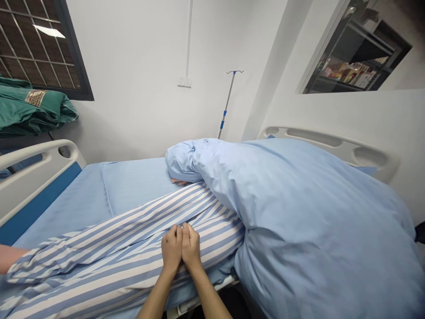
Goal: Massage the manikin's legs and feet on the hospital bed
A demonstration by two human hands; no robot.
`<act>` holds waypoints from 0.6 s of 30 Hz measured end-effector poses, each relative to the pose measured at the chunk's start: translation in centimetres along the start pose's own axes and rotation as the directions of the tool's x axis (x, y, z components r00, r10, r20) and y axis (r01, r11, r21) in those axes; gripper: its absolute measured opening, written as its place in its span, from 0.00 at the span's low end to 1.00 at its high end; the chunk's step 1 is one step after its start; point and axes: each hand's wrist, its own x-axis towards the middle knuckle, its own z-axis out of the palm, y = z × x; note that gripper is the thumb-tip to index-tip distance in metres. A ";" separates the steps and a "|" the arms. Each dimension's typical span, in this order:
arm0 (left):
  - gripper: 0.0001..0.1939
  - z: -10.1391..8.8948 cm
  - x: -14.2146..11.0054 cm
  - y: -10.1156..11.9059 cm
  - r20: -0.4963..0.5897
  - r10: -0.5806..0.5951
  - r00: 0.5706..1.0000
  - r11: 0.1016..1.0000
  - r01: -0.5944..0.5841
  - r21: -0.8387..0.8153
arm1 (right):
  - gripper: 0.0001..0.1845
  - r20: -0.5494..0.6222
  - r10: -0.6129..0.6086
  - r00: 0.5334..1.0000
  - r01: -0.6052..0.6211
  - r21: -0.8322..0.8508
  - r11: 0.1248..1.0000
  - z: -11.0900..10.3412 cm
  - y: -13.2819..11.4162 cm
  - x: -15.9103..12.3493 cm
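Observation:
Side by side, my left hand [171,247] and my right hand [191,246] are closed, with their thumbs and inner edges touching. Both are at the upper leg of a person lying on the bed in blue-and-white striped trousers [113,248]. My curled fingers hide whatever may be between them and the cloth. A light blue quilt [299,212] is bunched over the person's upper body, just right of my hands. From under its left end, part of the person's hand [179,181] shows on the sheet [136,177]. A bare ankle [11,258] sticks out of the trouser leg at far left.
A bed end board [36,155] stands at left and another board [332,141] at right. Behind the bed are an IV pole [229,97] and a wall socket [184,81]. Green folded cloth [36,108] lies below the barred window. The bed frame's edge [189,306] runs below my forearms.

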 end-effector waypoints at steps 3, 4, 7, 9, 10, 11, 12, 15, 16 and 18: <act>0.15 0.1 0.0 -0.4 0.012 0.015 1.000 0.998 -0.016 0.055 | 0.19 0.005 0.004 1.000 -0.003 -0.013 1.000 0.1 0.0 0.1; 0.15 0.0 0.1 -0.3 0.007 0.004 1.000 0.998 -0.005 0.069 | 0.19 0.020 0.003 1.000 -0.003 -0.028 1.000 0.0 -0.2 0.2; 0.15 -0.2 0.1 0.0 0.009 -0.037 0.999 0.994 0.036 0.104 | 0.19 0.107 -0.038 0.994 0.055 -0.157 0.986 -0.9 -1.2 0.8; 0.15 -0.2 0.0 0.2 0.040 -0.046 0.998 0.991 0.040 0.124 | 0.19 0.186 -0.101 0.977 0.152 -0.283 0.947 -1.9 -2.1 1.3; 0.15 -0.2 0.0 0.3 0.057 -0.048 0.997 0.990 0.040 0.133 | 0.18 0.220 -0.130 0.967 0.199 -0.331 0.922 -2.4 -2.5 1.6; 0.15 -0.1 -0.1 0.4 0.069 -0.050 0.996 0.989 0.040 0.142 | 0.18 0.243 -0.148 0.959 0.231 -0.362 0.903 -2.8 -2.7 1.8; 0.15 -0.1 -0.1 0.4 0.075 -0.053 0.996 0.987 0.041 0.154 | 0.18 0.251 -0.155 0.956 0.244 -0.378 0.893 -3.1 -2.7 1.9; 0.15 -0.1 -0.1 0.7 0.061 -0.052 0.997 0.981 0.039 0.192 | 0.20 0.225 -0.135 0.965 0.219 -0.406 0.887 -3.2 -1.6 2.0; 0.15 -0.1 -0.1 0.8 0.054 -0.048 0.997 0.979 0.037 0.200 | 0.20 0.208 -0.127 0.970 0.206 -0.418 0.885 -3.1 -1.0 2.0; 0.15 -0.1 -0.2 1.0 0.048 -0.048 0.998 0.978 0.037 0.205 | 0.20 0.174 -0.116 0.978 0.182 -0.438 0.880 -2.7 0.1 1.8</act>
